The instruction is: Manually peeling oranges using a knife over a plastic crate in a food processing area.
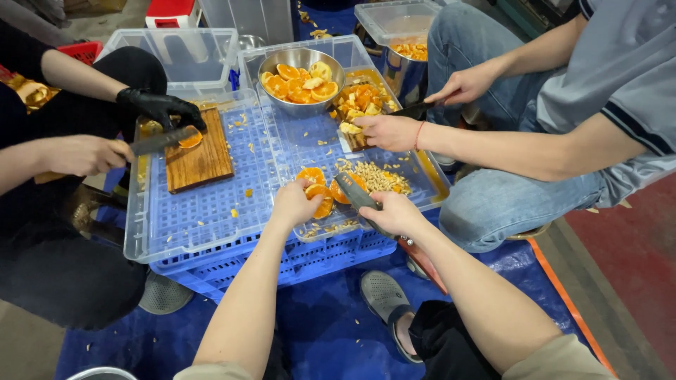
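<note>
My left hand (pixel 293 202) rests on a cut orange piece (pixel 322 201) lying on a clear plastic lid (pixel 211 211) that sits on a blue crate (pixel 310 257). My right hand (pixel 391 212) grips a knife (pixel 354 192) whose grey blade points up and left over the orange halves (pixel 310 175). A pile of pale seeds (pixel 375 176) lies just beyond the blade.
A steel bowl (pixel 301 62) of orange pieces stands at the back. On the left a person in a black glove (pixel 158 107) cuts orange on a wooden board (pixel 199 156). On the right another person's hands (pixel 389 131) cut fruit with a knife. Clear tubs (pixel 184 53) stand behind.
</note>
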